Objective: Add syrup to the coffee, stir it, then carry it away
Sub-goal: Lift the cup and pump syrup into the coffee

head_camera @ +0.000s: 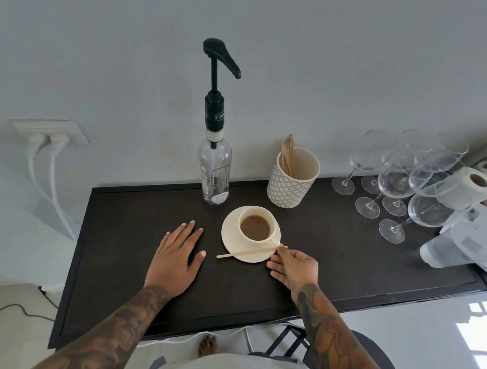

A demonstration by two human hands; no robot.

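The cream ceramic cup of milky coffee (256, 224) stands on its round cream saucer (231, 243) on the dark tabletop (132, 202), just in front of the clear glass syrup bottle with black pump (214, 163), while the right hand (295, 268) pinches a thin wooden stir stick (244, 253) lying across the saucer, and the left hand (176, 258) rests flat with straight fingers left of the saucer

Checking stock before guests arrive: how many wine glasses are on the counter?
6 wine glasses at least, clustered at the counter's far right beside the paper roll; they overlap, so more may be hidden.
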